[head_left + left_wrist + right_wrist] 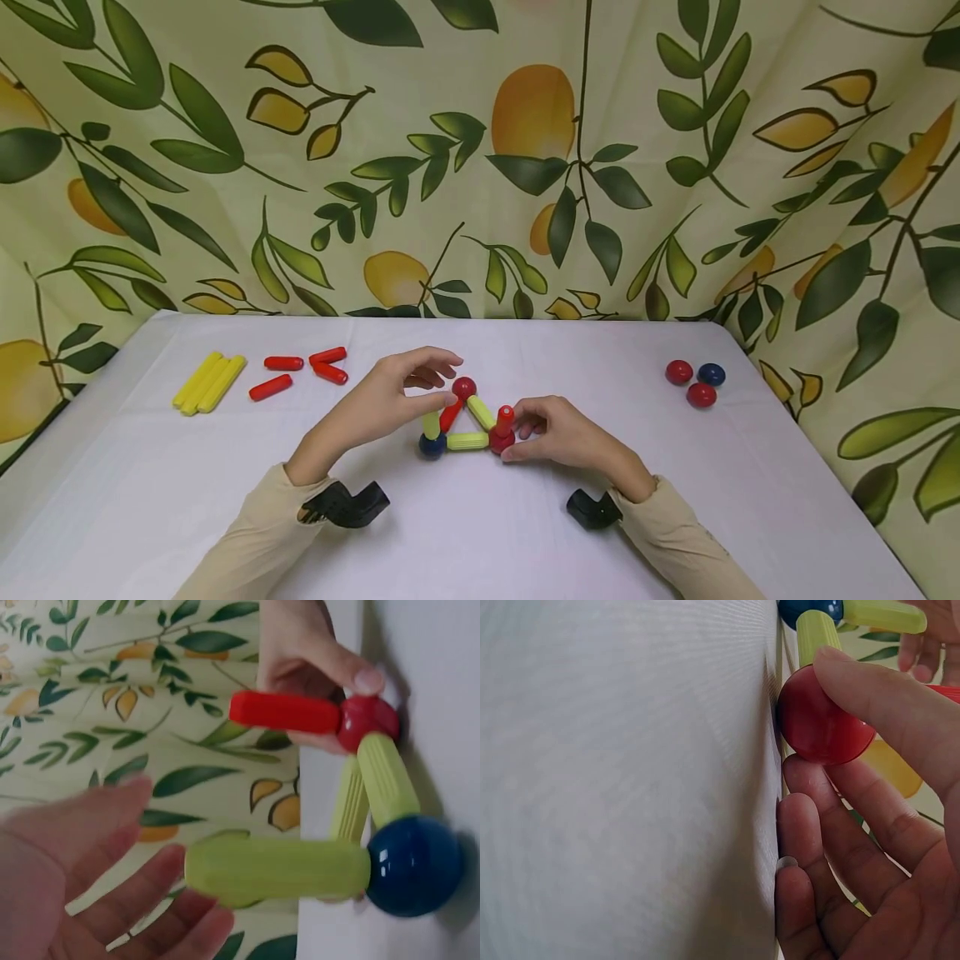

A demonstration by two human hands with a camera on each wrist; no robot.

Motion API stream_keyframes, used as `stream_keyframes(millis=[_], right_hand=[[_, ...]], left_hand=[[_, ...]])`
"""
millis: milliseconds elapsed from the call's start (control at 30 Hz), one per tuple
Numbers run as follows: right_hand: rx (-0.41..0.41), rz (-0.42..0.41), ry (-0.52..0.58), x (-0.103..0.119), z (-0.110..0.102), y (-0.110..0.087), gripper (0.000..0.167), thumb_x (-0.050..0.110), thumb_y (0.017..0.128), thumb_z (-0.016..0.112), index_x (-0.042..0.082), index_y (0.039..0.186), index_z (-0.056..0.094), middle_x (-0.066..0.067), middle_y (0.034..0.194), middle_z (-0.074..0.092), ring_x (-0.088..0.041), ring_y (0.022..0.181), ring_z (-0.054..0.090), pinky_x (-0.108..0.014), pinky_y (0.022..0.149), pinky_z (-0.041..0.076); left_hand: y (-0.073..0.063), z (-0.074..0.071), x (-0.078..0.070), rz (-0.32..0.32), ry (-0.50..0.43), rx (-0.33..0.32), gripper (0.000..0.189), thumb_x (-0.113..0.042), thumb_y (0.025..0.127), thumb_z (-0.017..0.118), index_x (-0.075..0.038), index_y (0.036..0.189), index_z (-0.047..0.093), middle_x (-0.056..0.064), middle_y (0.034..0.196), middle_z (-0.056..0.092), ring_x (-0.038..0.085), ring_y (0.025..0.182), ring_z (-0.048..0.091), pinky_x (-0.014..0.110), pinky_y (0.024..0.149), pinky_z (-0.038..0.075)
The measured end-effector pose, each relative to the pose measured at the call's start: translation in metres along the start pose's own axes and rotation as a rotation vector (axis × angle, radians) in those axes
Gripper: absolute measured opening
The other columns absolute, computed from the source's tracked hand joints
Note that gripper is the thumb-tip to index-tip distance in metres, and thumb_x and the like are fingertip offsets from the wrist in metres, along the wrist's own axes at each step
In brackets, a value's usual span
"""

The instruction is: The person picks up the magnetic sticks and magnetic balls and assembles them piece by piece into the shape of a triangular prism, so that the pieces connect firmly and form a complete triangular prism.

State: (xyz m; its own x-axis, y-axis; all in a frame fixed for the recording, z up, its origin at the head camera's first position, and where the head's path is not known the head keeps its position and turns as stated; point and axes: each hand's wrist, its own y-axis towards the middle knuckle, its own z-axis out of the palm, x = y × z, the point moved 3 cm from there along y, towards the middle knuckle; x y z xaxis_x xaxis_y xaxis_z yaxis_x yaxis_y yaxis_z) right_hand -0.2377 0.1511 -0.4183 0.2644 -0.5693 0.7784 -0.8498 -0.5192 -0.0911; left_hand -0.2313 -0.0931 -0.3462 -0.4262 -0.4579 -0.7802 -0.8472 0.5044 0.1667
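A triangle of magnetic sticks and balls lies on the table, with a blue ball (432, 447) at near left, a red ball (464, 387) at the far corner and another red ball (817, 724) at near right. My right hand (562, 432) holds that near-right ball between thumb and fingers. A red stick (506, 418) stands up from it. On the blue ball stands a yellow-green stick (277, 868). My left hand (386, 390) hovers beside this stick with loosely bent fingers, holding nothing; in the left wrist view its fingers are apart from the stick.
Three yellow sticks (208, 383) lie side by side at the left of the white table (465, 550). Several red sticks (283, 363) are scattered to their right. Two red balls and a blue ball (712, 374) sit at the far right. A leaf-patterned curtain (420, 208) hangs behind.
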Motion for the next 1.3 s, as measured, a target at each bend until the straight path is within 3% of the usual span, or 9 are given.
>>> stream_keyframes(millis=[200,333,600,700,900,1067,1300], right_hand=[[0.005,0.004,0.009,0.002,0.0,0.0,0.028,0.023,0.077,0.085,0.012,0.097,0.069,0.002,0.089,0.067,-0.016,0.085,0.057,-0.022,0.071,0.048],[-0.001,-0.002,0.004,0.002,0.0,-0.001,0.028,0.024,0.077,0.085,0.012,0.097,0.07,0.002,0.089,0.067,-0.015,0.084,0.058,-0.022,0.07,0.048],[-0.01,0.014,-0.005,0.0,0.001,0.001,0.029,0.026,0.075,0.086,0.013,0.096,0.07,0.003,0.088,0.066,-0.014,0.082,0.058,-0.022,0.069,0.048],[-0.011,0.003,-0.006,0.0,0.001,0.001,0.029,0.026,0.075,0.086,0.013,0.096,0.069,0.002,0.088,0.067,-0.015,0.083,0.058,-0.022,0.069,0.048],[-0.008,0.009,-0.002,0.0,0.001,0.0,0.03,0.025,0.076,0.086,0.012,0.096,0.069,0.002,0.088,0.066,-0.015,0.084,0.058,-0.021,0.07,0.047],[-0.009,0.011,-0.005,0.0,0.001,0.001,0.03,0.024,0.075,0.086,0.012,0.096,0.069,0.002,0.088,0.066,-0.015,0.083,0.058,-0.021,0.07,0.047],[0.007,0.013,-0.011,0.0,0.001,0.001,0.031,0.025,0.076,0.086,0.012,0.098,0.068,0.003,0.089,0.066,-0.014,0.084,0.058,-0.021,0.071,0.048]], left_hand=[[0.001,-0.006,0.013,-0.001,-0.035,0.085,0.05,-0.021,0.087,0.076,-0.013,0.133,0.058,0.009,0.119,0.066,0.031,0.109,0.063,0.041,0.101,0.051],[0.002,-0.008,0.02,-0.004,-0.05,0.121,0.051,-0.02,0.086,0.077,-0.009,0.133,0.057,0.015,0.122,0.065,0.033,0.11,0.063,0.044,0.099,0.052],[-0.001,0.001,0.04,-0.094,-0.111,0.192,0.058,-0.025,0.085,0.079,-0.006,0.135,0.055,0.015,0.127,0.062,0.026,0.112,0.061,0.039,0.097,0.054],[-0.007,0.008,0.046,-0.117,-0.105,0.191,0.057,-0.025,0.083,0.08,-0.009,0.133,0.058,0.011,0.124,0.063,0.023,0.109,0.061,0.035,0.094,0.055],[-0.018,0.02,0.056,-0.148,-0.065,0.166,0.039,-0.025,0.084,0.08,-0.016,0.119,0.064,0.001,0.105,0.065,0.017,0.095,0.062,0.022,0.082,0.054],[-0.022,0.025,0.063,-0.141,-0.08,0.132,0.03,-0.024,0.083,0.081,-0.015,0.107,0.066,-0.001,0.1,0.064,0.017,0.096,0.06,0.021,0.086,0.051],[-0.024,0.029,0.069,-0.112,-0.085,0.139,0.029,-0.025,0.081,0.082,-0.017,0.105,0.066,-0.003,0.099,0.062,0.015,0.095,0.058,0.022,0.086,0.048]])
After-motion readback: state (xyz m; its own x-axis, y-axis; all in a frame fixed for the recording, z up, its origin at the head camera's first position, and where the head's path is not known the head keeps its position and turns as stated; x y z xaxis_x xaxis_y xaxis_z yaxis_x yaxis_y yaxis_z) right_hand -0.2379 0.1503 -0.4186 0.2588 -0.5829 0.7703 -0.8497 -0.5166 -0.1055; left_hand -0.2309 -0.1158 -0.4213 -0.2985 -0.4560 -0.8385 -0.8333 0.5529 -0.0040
